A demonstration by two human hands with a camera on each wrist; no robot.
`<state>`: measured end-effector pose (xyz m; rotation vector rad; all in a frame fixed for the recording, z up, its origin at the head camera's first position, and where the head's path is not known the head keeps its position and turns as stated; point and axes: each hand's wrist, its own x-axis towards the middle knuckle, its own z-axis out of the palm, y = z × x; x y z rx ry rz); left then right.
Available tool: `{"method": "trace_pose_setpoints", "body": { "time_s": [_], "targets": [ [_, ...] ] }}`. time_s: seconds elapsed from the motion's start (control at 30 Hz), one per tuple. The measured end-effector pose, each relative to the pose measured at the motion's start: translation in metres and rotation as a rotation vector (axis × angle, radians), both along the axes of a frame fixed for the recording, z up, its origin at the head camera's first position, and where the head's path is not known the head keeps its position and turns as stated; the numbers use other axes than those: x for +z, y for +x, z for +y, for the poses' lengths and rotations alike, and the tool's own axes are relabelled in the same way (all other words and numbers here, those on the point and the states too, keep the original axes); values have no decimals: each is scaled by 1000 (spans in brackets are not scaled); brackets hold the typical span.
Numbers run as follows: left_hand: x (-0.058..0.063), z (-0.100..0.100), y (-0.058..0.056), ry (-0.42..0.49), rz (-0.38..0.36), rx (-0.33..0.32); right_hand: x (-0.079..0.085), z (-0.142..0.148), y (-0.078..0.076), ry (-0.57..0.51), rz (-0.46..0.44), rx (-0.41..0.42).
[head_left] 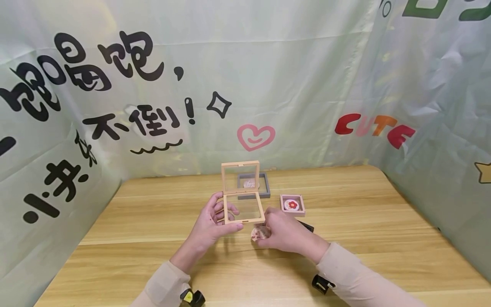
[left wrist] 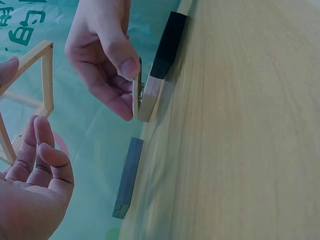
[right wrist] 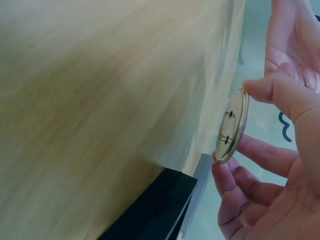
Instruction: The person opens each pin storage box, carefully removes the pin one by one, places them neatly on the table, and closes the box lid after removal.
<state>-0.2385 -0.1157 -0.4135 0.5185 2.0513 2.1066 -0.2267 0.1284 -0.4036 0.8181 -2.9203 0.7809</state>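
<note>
My left hand [head_left: 207, 226] holds up a hinged display frame [head_left: 262, 209] with pale wood-coloured borders and clear panes. Its lid is swung up, and in the left wrist view the frame [left wrist: 47, 80] shows at the far left. My right hand [head_left: 287, 232] pinches a round pin badge [head_left: 259, 233] by its edge, just below and right of the frame. Seen in the right wrist view, the badge [right wrist: 233, 125] turns its back with the pin fittings outward, thumb on one edge and fingers at the other. Nothing lies between the frame's panes.
Behind the raised lid lies a grey frame [head_left: 267, 189] with a pale round piece inside. A pink frame [head_left: 299, 214] to its right contains a red-flower badge [head_left: 292, 205]. Partly hidden by my right hand is a black frame [head_left: 308, 227]. A printed curtain [head_left: 307, 76] borders the wooden table [head_left: 126, 221].
</note>
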Motion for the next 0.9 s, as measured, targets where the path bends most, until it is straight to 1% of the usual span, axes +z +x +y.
{"method": "trace_pose_setpoints", "body": {
  "time_s": [0.1,0.27,0.33,0.5,0.6,0.8,0.9],
  "targets": [
    [-1,0,0,3,7,-7,-2,-1,0,-4,7,22],
    [-2,0,-1,5,12,-16,-4,-2,2,-21,-52,37],
    [-2,0,-1,5,12,-18,-5,-3,3,-16,-62,51],
    [-2,1,0,2,12,-20,-7,-4,3,15,-20,93],
    [-1,1,1,4,12,-21,-8,-5,2,24,-3,98],
    [-1,1,1,3,8,-22,-9,-6,2,13,-27,101],
    [-1,1,0,-1,10,-20,-10,-7,2,31,-2,114]
  ]
}}
